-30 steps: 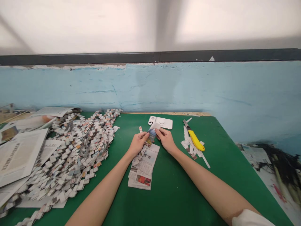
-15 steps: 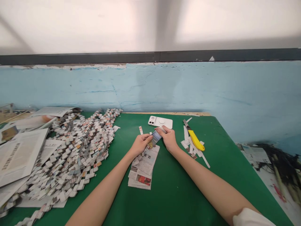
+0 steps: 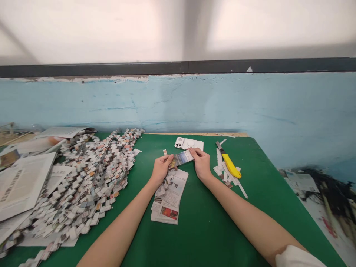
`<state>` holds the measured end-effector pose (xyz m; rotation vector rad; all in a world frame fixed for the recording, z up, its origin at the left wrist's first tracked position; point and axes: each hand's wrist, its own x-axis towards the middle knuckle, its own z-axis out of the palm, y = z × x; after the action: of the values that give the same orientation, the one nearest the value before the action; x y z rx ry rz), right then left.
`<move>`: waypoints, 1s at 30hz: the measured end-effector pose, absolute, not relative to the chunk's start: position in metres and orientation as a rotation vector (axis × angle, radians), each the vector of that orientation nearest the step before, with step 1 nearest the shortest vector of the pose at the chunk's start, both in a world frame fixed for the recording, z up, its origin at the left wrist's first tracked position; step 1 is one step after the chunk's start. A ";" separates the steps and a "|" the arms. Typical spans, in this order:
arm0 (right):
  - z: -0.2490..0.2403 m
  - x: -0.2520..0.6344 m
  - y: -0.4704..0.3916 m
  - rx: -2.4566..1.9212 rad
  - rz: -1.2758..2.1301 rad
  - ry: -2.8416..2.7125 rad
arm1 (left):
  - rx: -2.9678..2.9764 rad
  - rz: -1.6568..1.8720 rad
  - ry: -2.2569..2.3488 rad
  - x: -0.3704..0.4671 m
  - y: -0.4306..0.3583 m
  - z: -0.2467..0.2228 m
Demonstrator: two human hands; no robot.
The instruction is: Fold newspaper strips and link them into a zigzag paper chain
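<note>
A small printed paper piece (image 3: 183, 158) is stretched between my two hands, just in front of the white phone (image 3: 198, 144). My left hand (image 3: 160, 168) pinches its left end, and my right hand (image 3: 201, 163) pinches its right end. Below my left hand lies a stack of cut newspaper pieces (image 3: 174, 196) with a short folded-paper chain (image 3: 164, 188) on top. A small paper strip (image 3: 165, 152) shows just behind my left hand.
A big heap of folded-paper chain (image 3: 91, 178) covers the left of the green table (image 3: 217, 230), beside newspaper sheets (image 3: 25, 181). To the right, a yellow-handled knife (image 3: 231, 165) lies by paper scraps (image 3: 226, 176). A blue wall (image 3: 172, 104) stands behind.
My hands have moved apart, and the paper between them now lies flatter and shows more of its surface. My left hand has shifted slightly left.
</note>
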<state>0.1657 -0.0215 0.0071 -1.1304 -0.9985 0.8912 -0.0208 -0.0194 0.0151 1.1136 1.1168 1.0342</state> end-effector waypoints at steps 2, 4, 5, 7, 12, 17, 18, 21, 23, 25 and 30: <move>0.005 0.166 -0.021 -1.127 0.892 -0.982 | 1.079 1.058 1.122 -0.021 -0.019 0.013; 0.003 0.166 -0.020 -1.122 0.885 -0.979 | 1.058 1.076 1.121 -0.020 -0.018 0.012; 0.003 0.166 -0.020 -1.126 0.879 -0.986 | 1.056 1.083 1.120 -0.020 -0.018 0.011; 0.002 0.166 -0.020 -1.139 0.858 -1.000 | 1.049 1.099 1.124 -0.020 -0.018 0.011; 0.004 0.165 -0.021 -1.129 0.827 -0.980 | 1.037 1.115 1.125 -0.020 -0.018 0.012; 0.007 0.165 -0.021 -1.144 0.890 -0.996 | 0.994 1.151 1.092 -0.021 -0.017 0.010; 0.007 0.165 -0.021 -1.153 0.913 -1.001 | 0.990 1.162 1.090 -0.021 -0.017 0.010; 0.010 0.164 -0.021 -1.126 0.993 -1.031 | 0.986 1.183 1.084 -0.021 -0.016 0.010; 0.011 0.164 -0.022 -1.086 1.051 -1.080 | 0.983 1.198 1.077 -0.021 -0.015 0.011; 0.010 0.163 -0.022 -1.073 1.093 -1.125 | 0.972 1.206 1.065 -0.020 -0.015 0.012; 0.006 0.163 -0.021 -1.113 1.072 -1.129 | 0.984 1.175 1.006 -0.019 -0.018 0.017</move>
<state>0.1629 -0.0212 0.0061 -1.1133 -1.1286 1.0720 -0.0190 -0.0176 0.0173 0.9838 1.0061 1.1751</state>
